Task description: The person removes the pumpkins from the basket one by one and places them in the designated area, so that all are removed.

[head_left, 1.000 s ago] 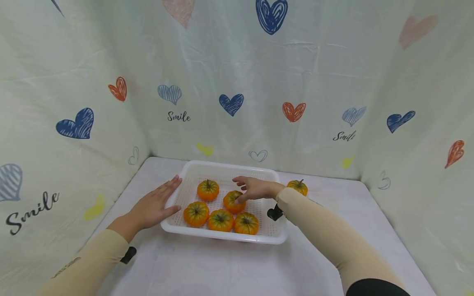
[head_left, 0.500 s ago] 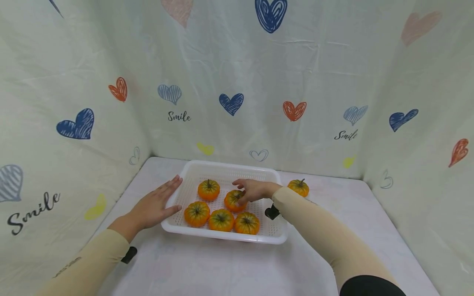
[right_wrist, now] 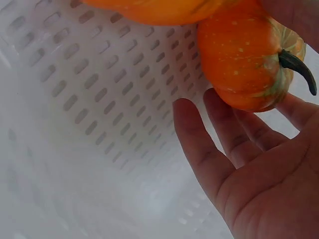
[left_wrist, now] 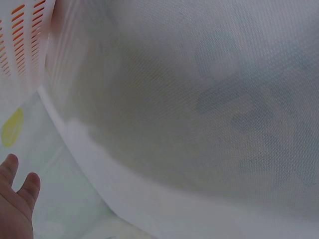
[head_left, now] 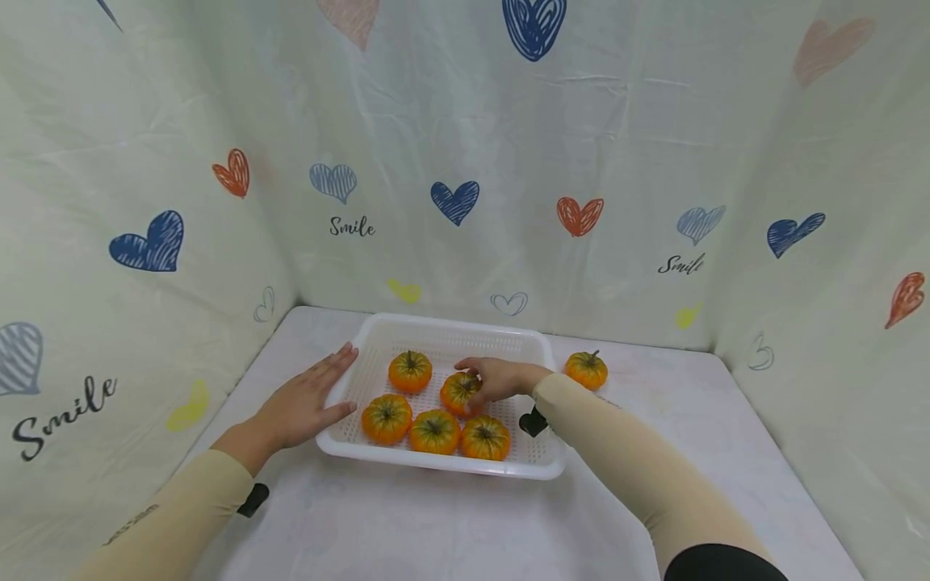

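A white plastic basket [head_left: 436, 461] stands on the table, with several small orange pumpkins with green tops inside. My left hand [head_left: 301, 407], fingers straight, rests against the basket's left side; only part of it shows in the left wrist view. My right hand [head_left: 503, 379] reaches over the right side and holds the middle pumpkin [head_left: 454, 394], thumb in front and fingers behind. Seen from the right wrist, the held pumpkin [right_wrist: 244, 59] has a dark curved stem, and some fingers touch its side. Another pumpkin [right_wrist: 149, 11] is at the top of that view.
One more pumpkin [head_left: 587, 370] sits on the white-covered table [head_left: 407, 524], right of the basket and behind my right forearm. A curtain printed with hearts [head_left: 454, 202] surrounds the table at the back and sides.
My right hand's fingers have closed in around the middle pumpkin, the hand lowering slightly. The left hand, the basket and the other pumpkins stay in place.
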Available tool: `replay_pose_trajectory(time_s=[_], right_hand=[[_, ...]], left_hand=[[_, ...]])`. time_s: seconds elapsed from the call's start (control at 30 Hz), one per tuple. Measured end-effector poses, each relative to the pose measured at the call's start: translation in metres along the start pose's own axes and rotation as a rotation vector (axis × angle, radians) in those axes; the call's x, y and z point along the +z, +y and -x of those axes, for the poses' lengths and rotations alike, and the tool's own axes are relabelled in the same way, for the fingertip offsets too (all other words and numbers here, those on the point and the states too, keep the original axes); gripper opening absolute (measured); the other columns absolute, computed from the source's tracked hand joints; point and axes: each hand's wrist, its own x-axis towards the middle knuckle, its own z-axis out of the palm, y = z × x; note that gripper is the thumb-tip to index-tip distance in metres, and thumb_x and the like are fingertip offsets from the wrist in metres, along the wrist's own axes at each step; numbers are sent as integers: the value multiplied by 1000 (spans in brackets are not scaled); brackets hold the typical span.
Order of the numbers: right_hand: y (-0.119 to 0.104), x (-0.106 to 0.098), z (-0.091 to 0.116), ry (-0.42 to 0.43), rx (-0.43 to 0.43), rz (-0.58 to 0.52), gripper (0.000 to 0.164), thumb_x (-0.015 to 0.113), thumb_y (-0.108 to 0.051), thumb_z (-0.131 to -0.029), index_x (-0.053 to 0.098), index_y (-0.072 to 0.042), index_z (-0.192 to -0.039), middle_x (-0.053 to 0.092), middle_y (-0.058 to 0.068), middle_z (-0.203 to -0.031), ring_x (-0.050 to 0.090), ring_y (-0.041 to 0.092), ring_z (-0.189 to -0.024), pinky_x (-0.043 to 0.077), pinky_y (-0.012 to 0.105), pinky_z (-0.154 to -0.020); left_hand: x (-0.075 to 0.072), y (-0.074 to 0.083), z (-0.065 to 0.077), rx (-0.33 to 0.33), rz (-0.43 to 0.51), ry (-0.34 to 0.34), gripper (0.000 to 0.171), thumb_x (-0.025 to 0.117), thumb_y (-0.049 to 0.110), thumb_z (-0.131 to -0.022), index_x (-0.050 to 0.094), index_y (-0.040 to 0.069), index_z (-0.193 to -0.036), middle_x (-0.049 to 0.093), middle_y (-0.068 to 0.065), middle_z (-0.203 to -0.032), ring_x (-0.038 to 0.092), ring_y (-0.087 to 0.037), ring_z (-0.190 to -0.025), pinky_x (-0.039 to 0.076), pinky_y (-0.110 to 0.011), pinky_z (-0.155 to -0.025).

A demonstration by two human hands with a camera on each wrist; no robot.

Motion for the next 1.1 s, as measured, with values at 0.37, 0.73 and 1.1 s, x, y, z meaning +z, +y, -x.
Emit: replay_pose_trajectory(time_s=[0.37,0.73,1.1], right_hand=[[4,4,-3,9,-42,32,84,87,-24,-78,44,-22,-150,47,7,-146,46,25,-127,35,48,-112],[6,4,-6,24,-47,19,83,88,-29,-76,47,-26,-148,50,7,-142,50,23,-122,41,46,-108],[6,-3,-5,112,-123,43,78,83,-33,-82,45,-22,-150,51,7,-142,50,24,-124,42,45,-107]], left_hand=[[-2,1,0,-9,-3,-13,82,59,42,-96,21,8,-159,18,-13,-165,26,-38,-146,27,-61,-112],[-2,1,0,-11,-6,-18,82,59,42,-96,21,7,-159,18,-13,-164,25,-38,-146,26,-61,-113],[-1,1,0,-6,-9,-8,82,60,42,-95,21,7,-159,18,-13,-164,26,-38,-146,27,-61,-112]])
